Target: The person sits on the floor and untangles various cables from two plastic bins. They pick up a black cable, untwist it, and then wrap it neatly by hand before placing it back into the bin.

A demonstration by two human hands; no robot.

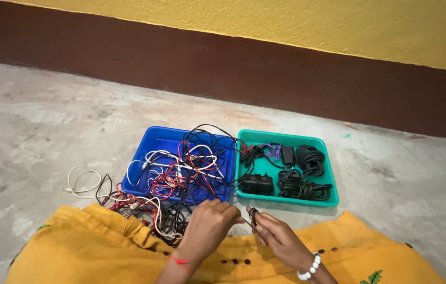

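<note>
Right hand [281, 239] pinches a small coiled black cable [254, 214] upright just off the green tray's [286, 202] near edge, left hand [209, 223] closed on its trailing end.

A plain room, likely in a home: a bare, stained concrete floor [49, 121] fills the frame's middle, meeting a wall [286, 31] across the top painted yellow over a dark brown band.
</note>
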